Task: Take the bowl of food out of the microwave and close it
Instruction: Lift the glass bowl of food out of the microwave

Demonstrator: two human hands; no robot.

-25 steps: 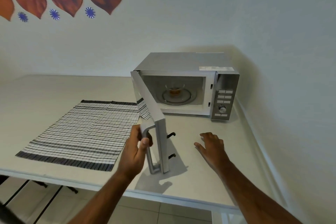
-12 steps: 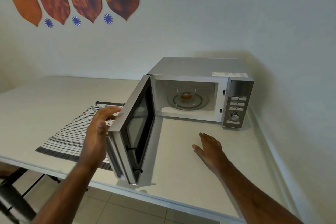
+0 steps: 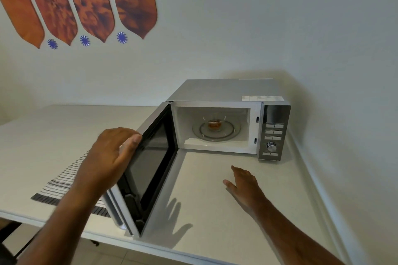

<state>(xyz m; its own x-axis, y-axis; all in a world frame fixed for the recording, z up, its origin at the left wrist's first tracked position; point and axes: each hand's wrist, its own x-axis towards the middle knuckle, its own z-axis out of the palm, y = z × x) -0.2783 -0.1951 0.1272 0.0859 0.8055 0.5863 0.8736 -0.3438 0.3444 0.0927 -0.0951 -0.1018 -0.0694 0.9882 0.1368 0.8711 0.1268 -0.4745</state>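
Food bowl [image 3: 214, 123] is sitting in microwave [image 3: 226, 90] at tabletop's [image 3: 215, 178] far corner, beyond empty, outstretched right hand [image 3: 244, 186]; left hand [image 3: 109, 155] is gripping door [image 3: 150, 157]

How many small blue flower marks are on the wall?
3, in a row under the orange panels: the left mark, the middle mark, the right mark. More may be hidden past the left edge.

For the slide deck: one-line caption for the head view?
Left hand holds the microwave door open; right hand hovers above the table; bowl sits on the turntable.
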